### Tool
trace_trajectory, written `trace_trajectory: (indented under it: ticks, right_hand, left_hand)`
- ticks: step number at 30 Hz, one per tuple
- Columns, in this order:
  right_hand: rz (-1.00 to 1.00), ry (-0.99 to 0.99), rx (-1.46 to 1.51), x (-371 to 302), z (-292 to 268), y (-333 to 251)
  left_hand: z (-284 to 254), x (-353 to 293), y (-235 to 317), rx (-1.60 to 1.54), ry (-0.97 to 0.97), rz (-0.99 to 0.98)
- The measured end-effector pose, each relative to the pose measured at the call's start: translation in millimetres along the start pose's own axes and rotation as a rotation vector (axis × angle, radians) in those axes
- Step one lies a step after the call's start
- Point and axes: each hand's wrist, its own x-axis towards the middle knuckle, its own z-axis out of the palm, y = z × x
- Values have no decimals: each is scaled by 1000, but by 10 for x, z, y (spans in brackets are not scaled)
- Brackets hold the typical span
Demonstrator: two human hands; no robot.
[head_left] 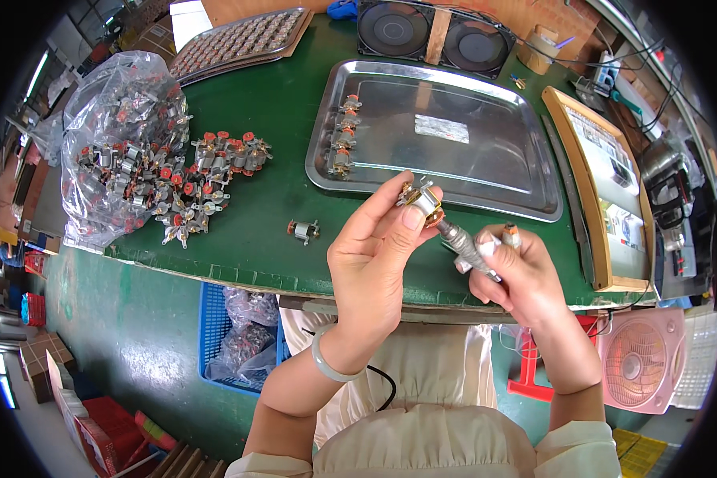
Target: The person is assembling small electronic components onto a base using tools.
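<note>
My left hand (378, 255) pinches a small motor armature (421, 201), with a silvery core and copper windings, between thumb and fingers above the table's front. In my right hand (526, 275) is a grey rod-shaped tool (466, 245); its narrow end points at the armature's lower end, and I cannot tell if they touch. Something white, like tape, shows around the right fingers. A short orange-tipped piece (511, 233) sticks up by that hand; its kind is unclear. Another armature (303, 231) lies alone on the table. Behind my hands, a metal tray (486, 171) has a row of armatures (345, 135) along its left side.
A clear plastic bag (95, 103) spills a heap of armatures (187, 187) onto the green table (271, 103). Far left stands a filled tray (239, 48). Two black fans (392, 30) are behind; a wooden-framed board (609, 191) stands right. A blue crate (213, 319) sits below.
</note>
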Motion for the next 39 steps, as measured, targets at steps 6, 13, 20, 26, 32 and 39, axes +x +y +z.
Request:
trace_trajectory:
  ticks: [6, 13, 20, 26, 32, 39]
  right_hand:
    - [-368, 145, -436, 2, 94, -11]
    - [-295, 185, -601, 16, -47, 1]
    - [-386, 288, -1348, -40, -248, 81]
    - [-445, 342, -1456, -31, -349, 176]
    - [-508, 453, -1397, -108, -346, 97]
    - [-1303, 84, -256, -557, 155, -257]
  left_hand:
    - [28, -12, -14, -4, 22, 7]
    - [-45, 17, 18, -8, 13, 7]
    - [-104, 5, 161, 87, 45, -79]
    - [-134, 13, 190, 149, -7, -68]
    - [-104, -8, 207, 174, 19, -97]
    - [-104, -21, 193, 182, -2, -97]
